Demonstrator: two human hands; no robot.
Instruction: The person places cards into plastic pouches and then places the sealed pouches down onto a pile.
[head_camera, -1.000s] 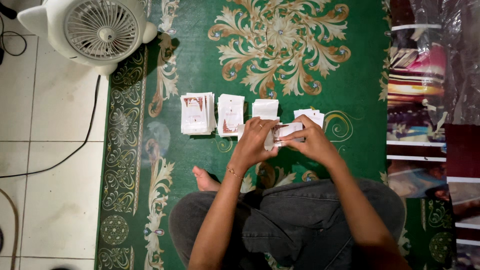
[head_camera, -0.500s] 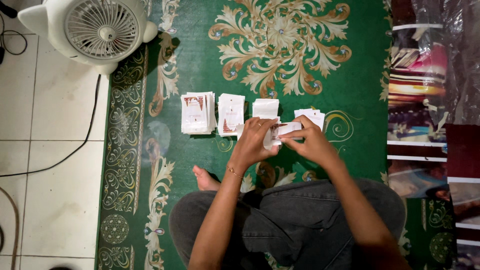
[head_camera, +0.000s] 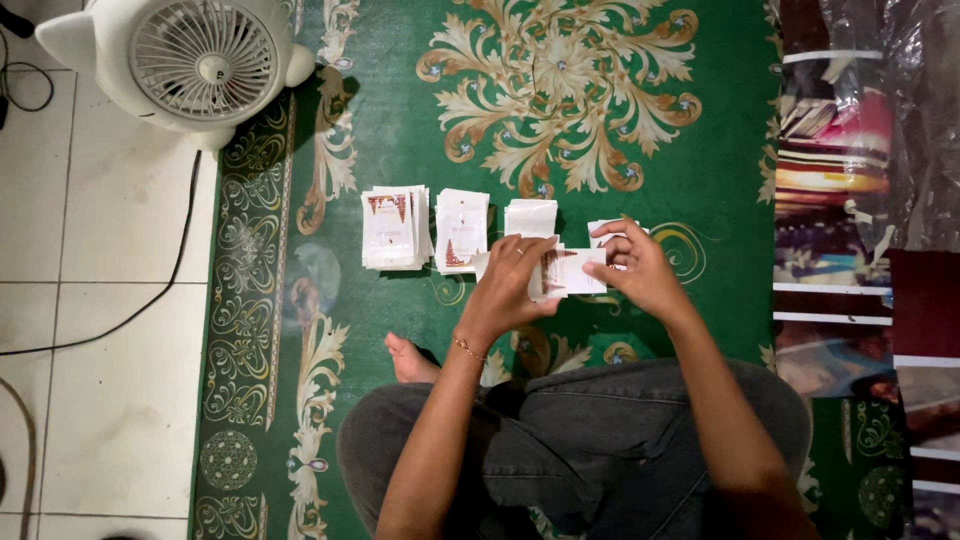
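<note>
Little change since a second ago: both hands stay over green patterned carpet, near its front edge. Left hand and right hand fingers closed on small white paper packet, held between them above row of white packet stacks. White fan at carpet's far left corner.

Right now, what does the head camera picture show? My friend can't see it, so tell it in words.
A seated person's left hand and right hand hold a small white packet over a green patterned rug. Stacks of white packets lie in a row ahead, and a white fan stands on the tiled floor.
</note>
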